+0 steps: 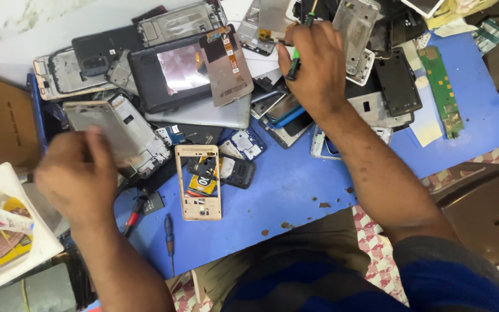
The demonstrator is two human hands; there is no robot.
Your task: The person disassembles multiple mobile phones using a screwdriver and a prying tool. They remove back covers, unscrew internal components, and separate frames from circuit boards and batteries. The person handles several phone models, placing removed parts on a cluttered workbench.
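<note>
Near edge of blue counter [295, 190]: loose screwdriver [169, 231], gold phone frame [198, 182] lying stripped. Left hand [76, 179] closed on silver phone frame [116, 136], blurred, lifted off the heap. Farther: right hand [313, 63] gripping green-handled screwdriver [294, 60] over piled phone shells [203, 69]. Many already gutted; sorting unfinished.

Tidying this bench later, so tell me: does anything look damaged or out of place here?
Yes. The blue table top has chipped patches near its front edge. Stripped phone frames and back covers lie heaped and overlapping; a gold frame lies apart. The left hand holds a silver phone frame; the right hand grips a green-handled screwdriver.
</note>
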